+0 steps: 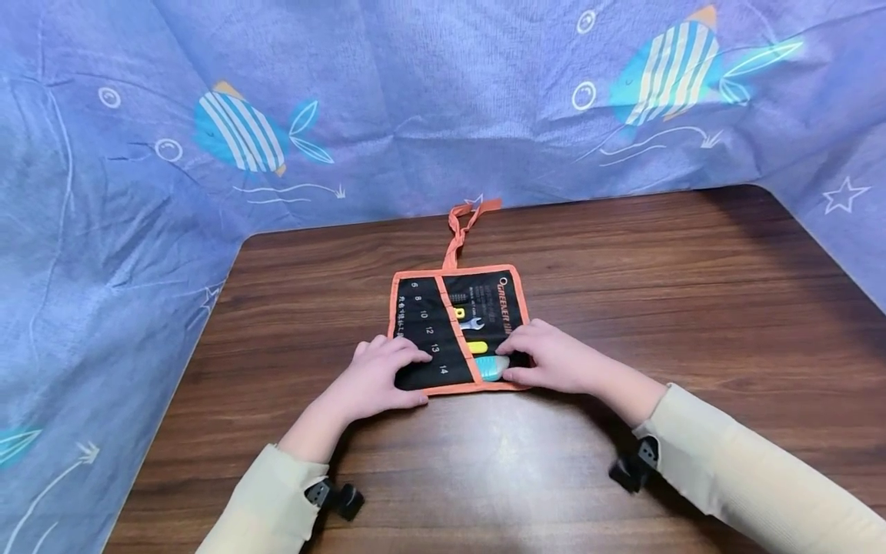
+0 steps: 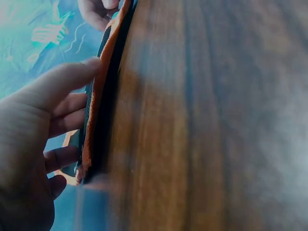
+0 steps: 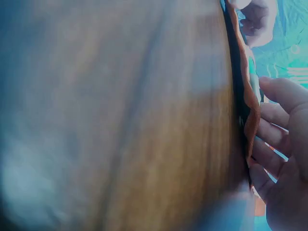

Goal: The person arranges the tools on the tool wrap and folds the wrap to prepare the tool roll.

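A black tool pouch (image 1: 432, 373) with orange trim lies flat on the table, sizes printed on its slots. My left hand (image 1: 379, 375) rests on its left part, fingers on the fabric and thumb at the front edge. My right hand (image 1: 550, 358) is at the right part, thumb and index finger pinching the pale end of a teal tool handle (image 1: 490, 368). The rest of that tool is hidden in its slot. Above it, a yellow handle (image 1: 477, 347), an open-end wrench (image 1: 473, 324) and a yellow piece with a hole (image 1: 459, 313) stick out of other slots.
An orange tie strap (image 1: 454, 238) trails from the pouch's far edge toward the back of the wooden table (image 1: 623, 261). A blue fish-patterned cloth (image 1: 415, 92) hangs behind and along the sides. Each wrist carries a small black camera.
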Demonstrator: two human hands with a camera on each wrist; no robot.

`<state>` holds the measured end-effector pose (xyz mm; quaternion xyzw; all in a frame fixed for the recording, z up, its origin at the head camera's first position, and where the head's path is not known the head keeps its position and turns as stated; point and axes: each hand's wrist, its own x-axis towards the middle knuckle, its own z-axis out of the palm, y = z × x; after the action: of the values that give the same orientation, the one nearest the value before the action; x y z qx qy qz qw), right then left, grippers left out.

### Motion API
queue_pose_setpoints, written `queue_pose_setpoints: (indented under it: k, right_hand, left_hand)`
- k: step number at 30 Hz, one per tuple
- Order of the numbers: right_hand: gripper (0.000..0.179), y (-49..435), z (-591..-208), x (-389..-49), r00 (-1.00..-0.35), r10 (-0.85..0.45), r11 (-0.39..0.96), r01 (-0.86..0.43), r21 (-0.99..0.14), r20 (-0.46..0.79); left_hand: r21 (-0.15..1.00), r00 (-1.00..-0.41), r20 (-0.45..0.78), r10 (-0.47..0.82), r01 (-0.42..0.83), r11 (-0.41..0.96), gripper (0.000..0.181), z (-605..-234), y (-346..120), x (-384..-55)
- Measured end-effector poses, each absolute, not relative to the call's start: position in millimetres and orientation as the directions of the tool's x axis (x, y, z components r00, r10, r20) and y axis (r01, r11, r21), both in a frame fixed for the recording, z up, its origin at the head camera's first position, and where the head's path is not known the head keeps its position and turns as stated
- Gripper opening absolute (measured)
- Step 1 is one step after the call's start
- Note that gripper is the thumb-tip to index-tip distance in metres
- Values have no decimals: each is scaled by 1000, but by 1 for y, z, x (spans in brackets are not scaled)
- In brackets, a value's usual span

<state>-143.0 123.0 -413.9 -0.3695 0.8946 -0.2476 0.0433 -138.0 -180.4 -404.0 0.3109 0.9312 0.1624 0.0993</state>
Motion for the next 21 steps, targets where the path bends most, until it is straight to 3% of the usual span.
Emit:
queue_pose_setpoints:
  k: [9,14,21]
  right_hand:
    - [50,119,-417,-132,-708,-698,627,-676,-386,107]
    - [39,117,-414,-130,-731,-669,640,-659,-396,135]
    - [21,123,-410,-138,-794,-593,637,-564,-525,133]
  left_hand:
    - [317,-757,-2,653,619,719,31,-403,-183,-128]
    - [286,-739,85,668,661,694,20,-401,-183,-129]
    - [337,-755,131,643,644,687,16,-396,-183,-137]
